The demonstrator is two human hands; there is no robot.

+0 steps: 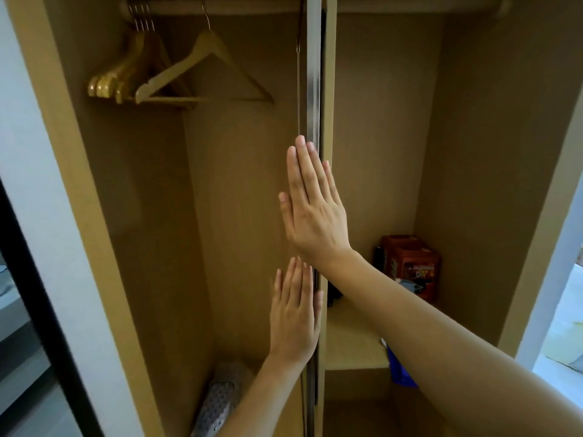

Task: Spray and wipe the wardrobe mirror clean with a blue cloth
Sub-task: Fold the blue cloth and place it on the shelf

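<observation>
At the middle of the open wardrobe (94,184), a sliding door (313,89) stands edge-on, probably heavy, smooth glass, best pushed by its frame. Both flat hands press it: right hand (312,209) above, left hand (295,313) below. A blue cloth (400,370) peeks out under the right arm

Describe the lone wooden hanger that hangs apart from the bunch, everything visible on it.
The single wooden hanger is pale, light-toned wood with a thin metal hook over the wardrobe rail. It has two sloping shoulders and a straight bottom bar, forming a triangle. It hangs empty in the left compartment, turned at an angle, to the right of the bunched hangers. Nothing but the rail plainly touches it.
</observation>
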